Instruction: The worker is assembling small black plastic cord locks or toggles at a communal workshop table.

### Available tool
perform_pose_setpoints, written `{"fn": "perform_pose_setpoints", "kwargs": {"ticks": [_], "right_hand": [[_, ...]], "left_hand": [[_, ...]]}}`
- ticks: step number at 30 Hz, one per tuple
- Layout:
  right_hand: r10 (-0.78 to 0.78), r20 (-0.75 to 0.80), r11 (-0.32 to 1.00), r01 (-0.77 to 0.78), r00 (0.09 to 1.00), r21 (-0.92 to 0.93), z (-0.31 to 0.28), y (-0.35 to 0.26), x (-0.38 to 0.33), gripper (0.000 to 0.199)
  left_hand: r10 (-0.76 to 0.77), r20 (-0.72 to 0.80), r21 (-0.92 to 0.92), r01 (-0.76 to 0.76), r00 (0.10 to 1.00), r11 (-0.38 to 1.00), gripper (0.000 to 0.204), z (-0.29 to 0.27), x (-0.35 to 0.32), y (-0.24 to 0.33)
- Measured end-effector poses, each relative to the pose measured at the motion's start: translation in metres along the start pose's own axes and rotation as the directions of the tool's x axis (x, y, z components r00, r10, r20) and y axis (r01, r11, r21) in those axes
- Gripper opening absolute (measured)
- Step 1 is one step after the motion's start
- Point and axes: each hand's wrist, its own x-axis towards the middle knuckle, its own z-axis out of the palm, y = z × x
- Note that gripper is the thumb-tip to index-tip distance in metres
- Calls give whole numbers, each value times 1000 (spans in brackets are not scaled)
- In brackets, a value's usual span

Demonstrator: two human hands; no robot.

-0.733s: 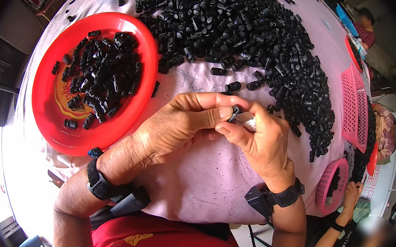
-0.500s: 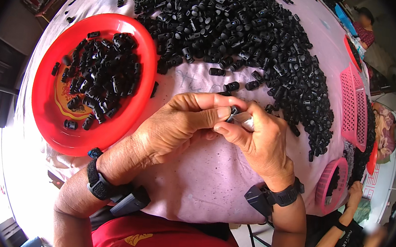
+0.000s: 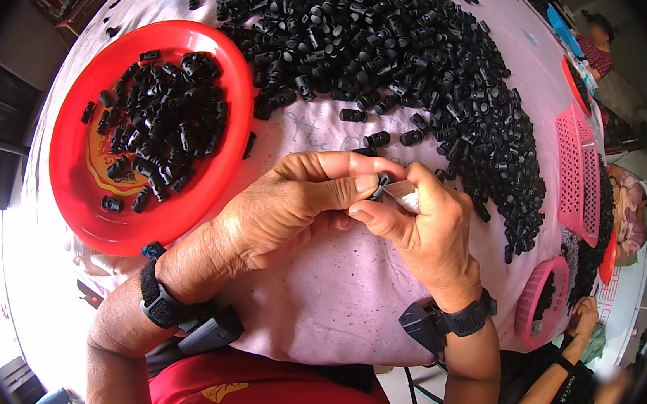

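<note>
My left hand [image 3: 292, 203] pinches a small black plastic cord lock [image 3: 380, 186] between thumb and forefinger. Against it, my right hand [image 3: 433, 232] grips a pale, shiny, pointed blade-like piece [image 3: 404, 195], its tip touching or almost touching the cord lock. The fingers of both hands meet over the near part of the table. Just beyond them lie a few loose cord locks [image 3: 377, 139], in front of a big heap of black cord locks [image 3: 385, 44]. To the left, a red round tray [image 3: 221, 169] holds several more of the same pieces.
A pink cloth [image 3: 314, 295] covers the table. At the right edge stand a pink perforated basket [image 3: 577, 176] and a round pink basket [image 3: 531, 308] with black pieces in it. Another person's hand [image 3: 584, 314] works at the right; a second person [image 3: 594, 45] sits farther back.
My hands hold nearly the same pose; the pale pointed piece has turned slightly by the cord lock. The view has shifted a little. The other person's hand at the right has moved slightly.
</note>
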Motion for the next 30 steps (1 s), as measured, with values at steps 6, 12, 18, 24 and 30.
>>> {"fn": "perform_pose_setpoints", "kwargs": {"ticks": [6, 12, 18, 24, 30], "right_hand": [[10, 15, 1000, -10, 1000, -5, 0, -2, 0, 50], [30, 17, 999, -30, 999, 31, 2, -1, -1, 47], [16, -6, 997, -16, 1000, 76, 6, -5, 0, 41], [48, -89, 909, -6, 995, 417, -8, -11, 2, 23], [32, -113, 868, 28, 993, 495, 1, -5, 3, 11]], "left_hand": [[10, -7, 14, -10, 1000, 1000, 39, -1, 0, -2], [14, -33, 55, -12, 999, 998, 38, 1, 1, -1], [26, -13, 17, -26, 1000, 1000, 37, -2, 0, -1], [2, 13, -92, -1, 1000, 996, 30, -4, 5, -3], [-68, -33, -26, 68, 997, 997, 23, 2, 2, 0]]}}
